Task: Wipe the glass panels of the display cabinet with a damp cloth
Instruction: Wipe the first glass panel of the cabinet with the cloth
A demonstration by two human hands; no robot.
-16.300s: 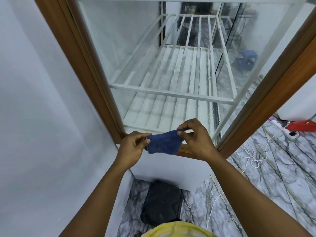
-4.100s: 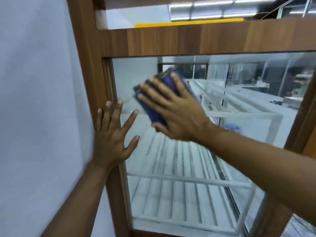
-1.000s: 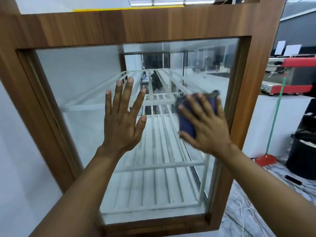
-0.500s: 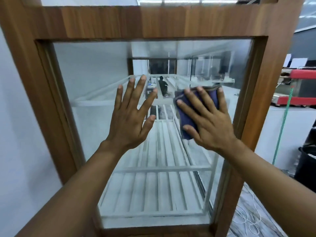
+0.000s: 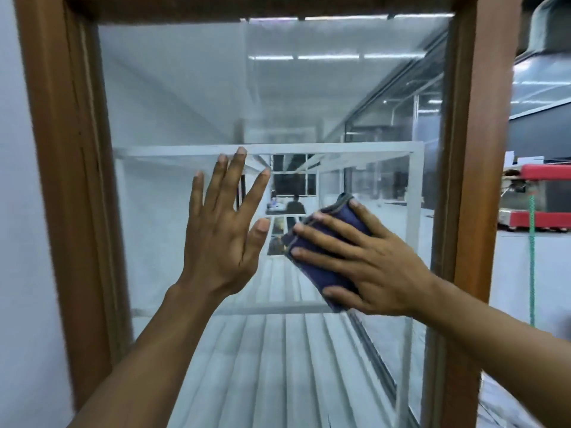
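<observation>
Under right hand, cloth mostly hidden.

The right hand hides most of the folded dark blue cloth. Between it and the left hand, a tiny dark figure is unreadable. The brown wooden cabinet frame is cut off above.

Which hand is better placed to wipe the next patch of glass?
Right. The right hand presses the blue cloth flat on the glass panel; the left hand is bare, fingers spread.
</observation>
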